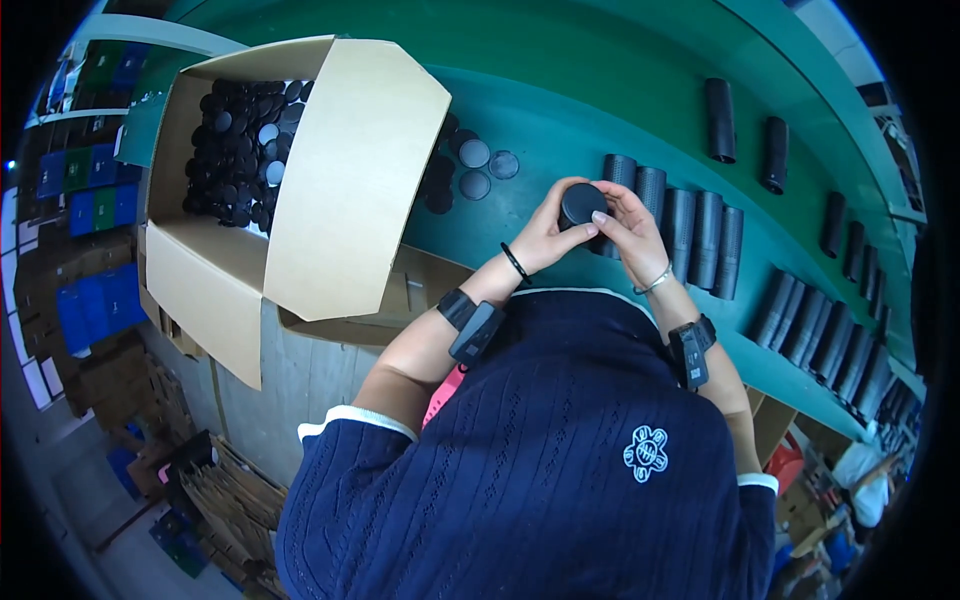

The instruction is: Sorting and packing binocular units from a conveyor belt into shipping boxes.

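Note:
My left hand (553,228) and my right hand (632,232) are closed around a black round cap (582,203), its flat face turned up. The right thumb presses on the cap's edge, and the left thumb lies just below it. A black cylinder shows under the hands; whether the cap sits on it, I cannot tell. Just right of my hands, several black textured tubes (707,238) lie side by side on the green bench (530,110). Loose black caps (474,185) lie on the bench to the left of my hands.
At the left stands an open cardboard box (360,170) with many black caps (240,150) inside. More black tubes (825,335) lie in a row at the right, and others stand along the bench's far side (720,120). Flattened cardboard (225,490) is stacked at lower left.

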### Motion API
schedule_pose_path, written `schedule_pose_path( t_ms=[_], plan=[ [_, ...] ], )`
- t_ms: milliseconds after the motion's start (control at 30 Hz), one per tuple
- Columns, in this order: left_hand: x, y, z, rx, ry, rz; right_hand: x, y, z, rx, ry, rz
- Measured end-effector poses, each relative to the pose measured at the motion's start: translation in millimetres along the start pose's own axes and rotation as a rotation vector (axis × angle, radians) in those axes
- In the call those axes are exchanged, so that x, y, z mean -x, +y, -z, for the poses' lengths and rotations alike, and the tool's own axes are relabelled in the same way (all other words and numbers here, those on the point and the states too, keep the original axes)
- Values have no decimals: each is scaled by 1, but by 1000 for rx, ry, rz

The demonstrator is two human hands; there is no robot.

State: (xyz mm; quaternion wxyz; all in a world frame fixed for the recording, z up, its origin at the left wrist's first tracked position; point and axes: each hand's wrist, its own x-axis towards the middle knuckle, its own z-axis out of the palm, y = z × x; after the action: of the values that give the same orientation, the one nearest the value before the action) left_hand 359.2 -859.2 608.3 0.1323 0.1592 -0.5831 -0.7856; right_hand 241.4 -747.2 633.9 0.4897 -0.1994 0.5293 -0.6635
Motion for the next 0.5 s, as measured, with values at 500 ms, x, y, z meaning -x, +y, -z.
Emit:
schedule_pose_path(
  t_ms=[500],
  plan=[
    [-10,-1,1,-207,-24,-125,1,-4,13,125,-103,-8]
  ],
)
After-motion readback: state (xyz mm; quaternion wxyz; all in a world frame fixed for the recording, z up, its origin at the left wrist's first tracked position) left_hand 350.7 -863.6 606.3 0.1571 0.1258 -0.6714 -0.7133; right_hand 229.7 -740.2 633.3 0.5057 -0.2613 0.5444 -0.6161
